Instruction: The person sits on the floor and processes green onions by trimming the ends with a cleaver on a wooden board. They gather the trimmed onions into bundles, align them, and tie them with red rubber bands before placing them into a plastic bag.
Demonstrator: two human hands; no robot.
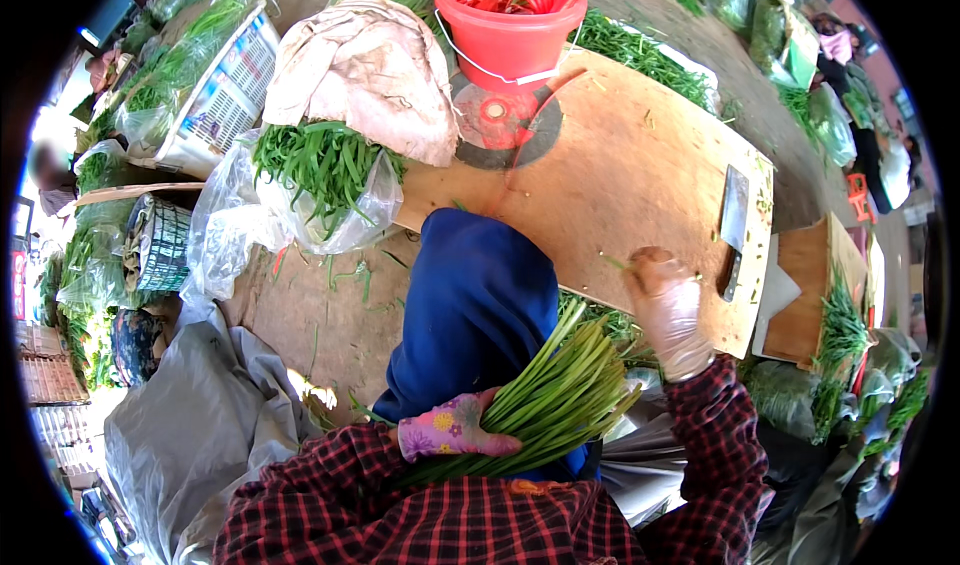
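Observation:
My left hand (457, 426), in a purple flowered fingerless glove, is closed around a thick bundle of long green stalks (559, 396) across my lap. To its right, my right hand (664, 302), in a thin translucent glove, is raised by the wooden board (630, 190); its fingers are curled. A thin green scrap shows at its fingertips, but whether they grip it cannot be told. A cleaver (733, 223) with a black handle lies near the board's right edge. More flat green leaves (319, 163) lie in a clear plastic bag, partly under a pale cloth (364, 69).
A red bucket (510, 43) holding red strips stands at the board's far side, beside a round dark disc (540, 133). Left are a white plastic crate (225, 92), a woven basket (161, 246) and grey sheeting (191, 430). Bagged greens and people are farther off.

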